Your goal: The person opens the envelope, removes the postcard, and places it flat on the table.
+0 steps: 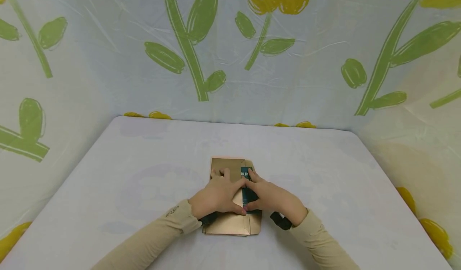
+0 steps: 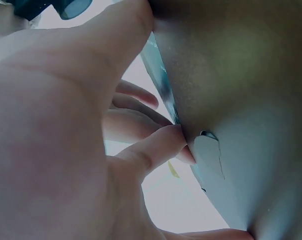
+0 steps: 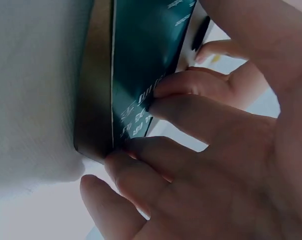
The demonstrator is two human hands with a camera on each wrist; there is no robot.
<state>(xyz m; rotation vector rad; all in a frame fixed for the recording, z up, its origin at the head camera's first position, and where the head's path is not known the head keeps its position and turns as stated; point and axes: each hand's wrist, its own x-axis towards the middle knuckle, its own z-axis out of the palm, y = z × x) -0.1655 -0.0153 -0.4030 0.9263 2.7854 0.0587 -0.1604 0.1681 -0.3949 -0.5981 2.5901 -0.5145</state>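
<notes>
A flat gold-coloured cardboard piece, with a crease along its right side, lies beneath both hands. Across its right part runs a dark teal printed panel with white lettering. My left hand rests on the gold surface with fingers spread, its thumb and index tips at the panel's left edge. From the right, my right hand touches the teal panel with several fingertips, thumb set apart from the fingers. Thumbs and index fingers of both hands meet over the panel. In the left wrist view a small cut notch shows in the gold surface.
A white-covered table extends around the cardboard. Behind it hangs a pale cloth printed with yellow flowers and green stems, continuing at both sides. Dark bands sit at the wrists.
</notes>
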